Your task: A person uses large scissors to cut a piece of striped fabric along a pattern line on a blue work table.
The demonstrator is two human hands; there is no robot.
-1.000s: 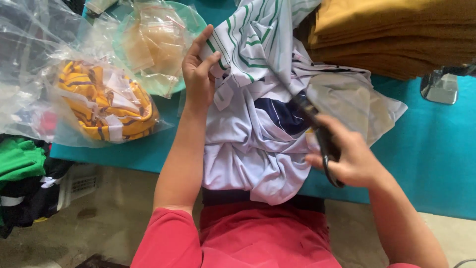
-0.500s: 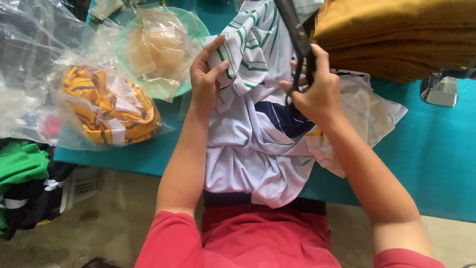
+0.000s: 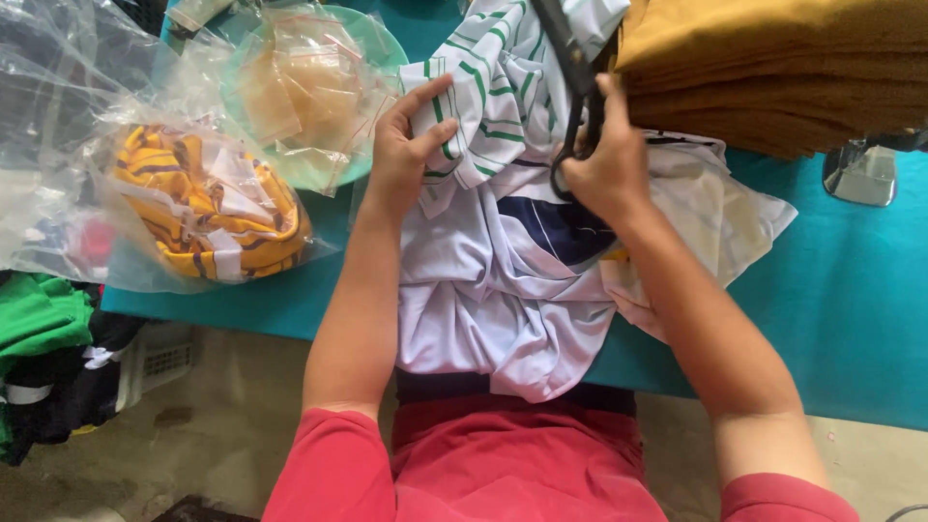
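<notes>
Teal table (image 3: 851, 319) carries white garment (image 3: 503, 300) at near edge, stack of mustard fabric (image 3: 773, 68) at far right, bagged yellow striped garment (image 3: 208, 203) at left, green bowl (image 3: 382, 43) of small plastic bags behind it.

Single head view, looking steeply down, close over teal table (image 3: 851, 319).

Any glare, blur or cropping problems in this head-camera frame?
Head view: even daylight, no hard shadows; glare on the plastic bags at left; the scissors in the right hand are cropped by the top edge; the left hand and white shirt look sharp.
</notes>
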